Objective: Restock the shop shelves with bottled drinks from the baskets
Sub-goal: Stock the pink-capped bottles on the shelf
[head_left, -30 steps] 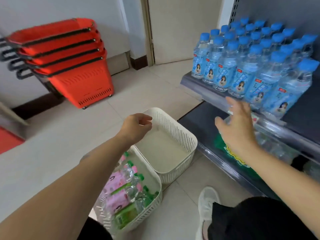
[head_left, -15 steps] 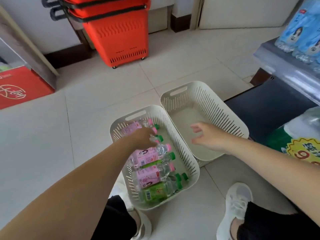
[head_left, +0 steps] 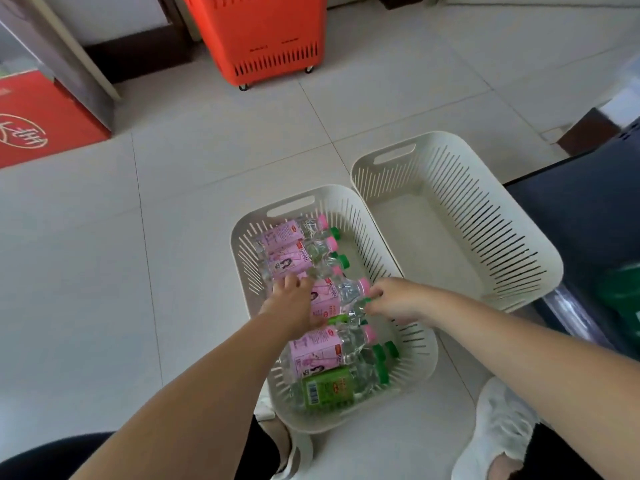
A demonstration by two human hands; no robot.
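Both hands had just dropped into the full basket (head_left: 237,244), so we judged the next pickup begun. Our left hand (head_left: 294,303) covered a pink-labelled bottle (head_left: 327,299); whether it gripped, we could not tell. Our right hand (head_left: 398,299) curled its fingers (head_left: 375,294) round a green-capped bottle (head_left: 360,310). The empty basket (head_left: 502,237) stood alongside.

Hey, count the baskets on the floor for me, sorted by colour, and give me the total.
White: 2 (the bottle basket and the empty basket)
Orange: 1 (the orange basket, top cut off by the frame)
Total: 3
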